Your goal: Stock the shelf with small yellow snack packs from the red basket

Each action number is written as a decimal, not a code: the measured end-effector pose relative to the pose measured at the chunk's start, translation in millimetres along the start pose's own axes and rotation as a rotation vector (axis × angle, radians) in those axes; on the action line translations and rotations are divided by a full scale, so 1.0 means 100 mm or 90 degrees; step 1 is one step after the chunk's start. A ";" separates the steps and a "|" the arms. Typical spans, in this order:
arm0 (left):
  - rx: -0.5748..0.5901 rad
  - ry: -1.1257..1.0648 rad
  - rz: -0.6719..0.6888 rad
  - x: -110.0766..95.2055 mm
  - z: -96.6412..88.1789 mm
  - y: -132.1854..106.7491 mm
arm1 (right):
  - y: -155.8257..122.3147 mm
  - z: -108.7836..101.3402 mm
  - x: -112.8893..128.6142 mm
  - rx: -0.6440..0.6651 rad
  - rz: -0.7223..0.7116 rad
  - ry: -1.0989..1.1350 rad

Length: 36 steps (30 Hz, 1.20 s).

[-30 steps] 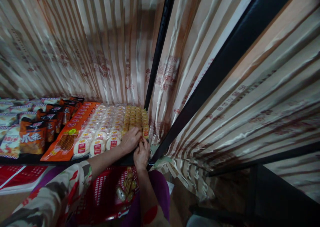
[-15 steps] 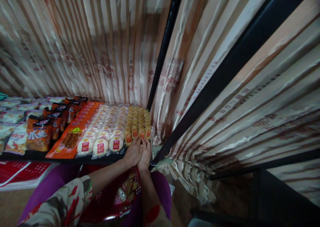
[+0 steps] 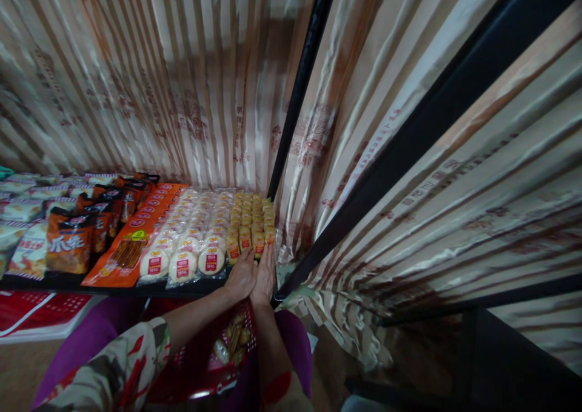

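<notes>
Rows of small yellow wrapped snack packets point(image 3: 245, 236) stand at the right end of a dark shelf. My right hand point(image 3: 264, 279) lies with straight fingers against the front of the rightmost packets. Beside it, touching it, my left hand point(image 3: 240, 275) rests its fingertips near the lower front of the same rows. Neither hand lifts a packet. Below my forearms a red basket point(image 3: 182, 382) sits by my lap, with several yellow packets point(image 3: 234, 339) loose inside.
Left of the packets lie clear-wrapped round white crackers point(image 3: 211, 260), an orange snack bag point(image 3: 118, 257), orange-black bags point(image 3: 68, 242) and white bags point(image 3: 30, 248). Black metal posts point(image 3: 364, 218) slant at the right before a draped curtain point(image 3: 204, 97). Another red basket point(image 3: 40, 312) is lower left.
My right hand's fingers have straightened and moved slightly up and right along the front packets. My left hand has barely moved, and the hands are a little farther apart at the fingertips.
</notes>
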<state>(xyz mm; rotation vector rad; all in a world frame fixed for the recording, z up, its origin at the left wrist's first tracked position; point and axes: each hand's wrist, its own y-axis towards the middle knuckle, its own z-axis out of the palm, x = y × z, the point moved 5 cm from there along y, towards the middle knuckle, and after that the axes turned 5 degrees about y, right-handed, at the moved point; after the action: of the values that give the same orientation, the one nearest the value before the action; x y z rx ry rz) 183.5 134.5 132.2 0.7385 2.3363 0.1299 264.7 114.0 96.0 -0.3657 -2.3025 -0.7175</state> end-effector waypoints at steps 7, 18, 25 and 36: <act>0.033 0.025 -0.018 0.03 0.03 0.04 | 0.01 0.00 0.03 0.029 0.015 -0.035; 0.014 -0.004 -0.018 0.00 0.03 0.03 | 0.00 -0.04 0.05 0.020 0.003 -0.018; -0.003 0.041 -0.020 -0.12 -0.16 -0.05 | 0.01 -0.02 0.04 0.029 -0.019 -0.039; -0.192 0.081 -0.144 0.26 -0.64 -0.15 | -0.02 -0.13 0.21 -0.014 -0.017 -0.085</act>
<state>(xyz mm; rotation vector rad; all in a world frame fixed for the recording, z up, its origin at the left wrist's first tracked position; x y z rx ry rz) 120.3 142.4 162.4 0.3249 2.4268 0.4282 255.6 106.5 117.4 -0.4042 -2.4309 -0.7522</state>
